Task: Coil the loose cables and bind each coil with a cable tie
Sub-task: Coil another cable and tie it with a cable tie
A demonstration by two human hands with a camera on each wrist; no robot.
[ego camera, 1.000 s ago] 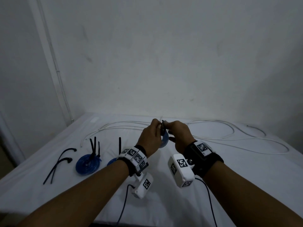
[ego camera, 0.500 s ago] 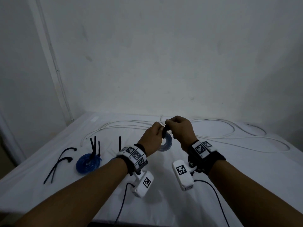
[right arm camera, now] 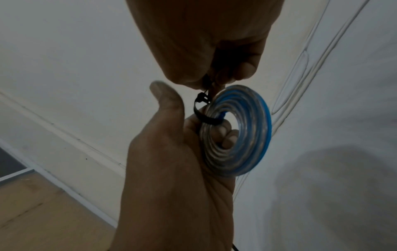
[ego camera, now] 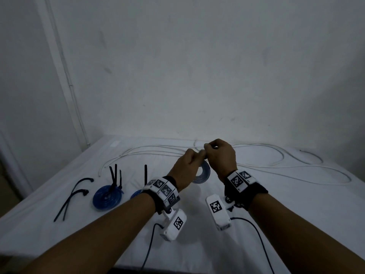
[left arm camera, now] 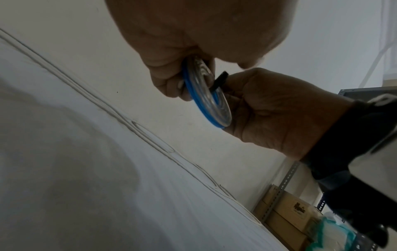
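A flat coil of blue cable (ego camera: 203, 175) hangs above the white table between both hands. My left hand (ego camera: 185, 165) grips the coil's upper edge, its fingers curled behind it (right arm camera: 227, 135). A black cable tie (right arm camera: 206, 117) loops through the coil's centre hole and round its rim. My right hand (ego camera: 215, 153) pinches the tie's upper end (left arm camera: 219, 81) just above the coil (left arm camera: 206, 95). In the head view the tie is hidden behind the fingers.
A bound blue coil (ego camera: 107, 196) with black tie tails sticking up lies at the left. A second blue coil (ego camera: 136, 194) is partly behind my left wrist. Two loose black ties (ego camera: 73, 194) lie further left. A long white cable (ego camera: 276, 167) sprawls across the back of the table (ego camera: 296, 210).
My right hand has risen and now sits above and over the left hand's fingers. The coil has turned from edge-on to show its face below the hands.
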